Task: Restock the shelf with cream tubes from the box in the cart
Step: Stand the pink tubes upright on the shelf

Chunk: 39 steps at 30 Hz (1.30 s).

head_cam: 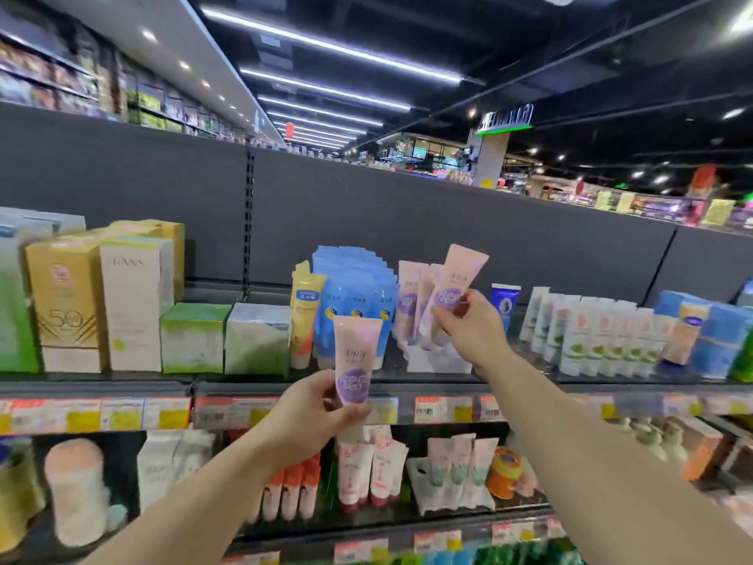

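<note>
My left hand (313,418) holds a pink cream tube (356,352) with a purple label upright, in front of the top shelf's edge (285,387). My right hand (468,324) grips a second pink cream tube (460,275), tilted, over the top shelf. It is right beside a few matching pink tubes (411,303) that stand in a white holder (432,360). The box and the cart are out of view.
Blue tubes (354,295) and a yellow tube (303,316) stand left of the pink ones. White tubes (591,332) fill the right side, boxed products (122,303) the left. Price tags (440,409) line the shelf edge. A lower shelf holds more tubes (366,471).
</note>
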{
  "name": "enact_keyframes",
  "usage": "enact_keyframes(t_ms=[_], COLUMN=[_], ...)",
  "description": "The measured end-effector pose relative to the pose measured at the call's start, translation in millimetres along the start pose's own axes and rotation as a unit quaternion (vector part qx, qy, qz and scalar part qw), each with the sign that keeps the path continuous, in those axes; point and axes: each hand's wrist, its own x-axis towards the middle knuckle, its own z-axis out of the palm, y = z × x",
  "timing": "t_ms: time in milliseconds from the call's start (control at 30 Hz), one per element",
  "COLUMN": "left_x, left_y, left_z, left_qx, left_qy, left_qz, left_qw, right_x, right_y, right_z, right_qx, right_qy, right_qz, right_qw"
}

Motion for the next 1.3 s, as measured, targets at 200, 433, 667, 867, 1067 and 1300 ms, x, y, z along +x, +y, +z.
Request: enact_keyframes(t_ms=[200,433,667,867,1067,1300], left_x=[10,21,28,33,52,86], left_y=[12,9,7,12,31,64], left_z=[9,21,27,30,43,76], left_qx=[0.007,0.006,0.044,0.067,0.064,-0.013], left_qy=[0.044,0.04,0.015,0.021,0.059,0.095], left_qz=[-0.012,-0.03,-0.033,-0.046,-0.002,0.023], left_qw=[0.999,0.999,0.998,0.996,0.996,0.995], right_x=[40,57,63,64,38,-4], right_y=[27,45,43,40,44,23], right_z=[34,52,59,58,7,-26], right_qx=[-0.053,-0.117,-0.168,-0.137,-0.08,-0.086], right_qy=[-0.056,-0.082,-0.107,-0.1,-0.137,-0.306], right_qz=[-0.011,-0.013,0.021,0.058,-0.001,-0.092], right_qw=[0.997,0.99,0.98,0.984,0.987,0.944])
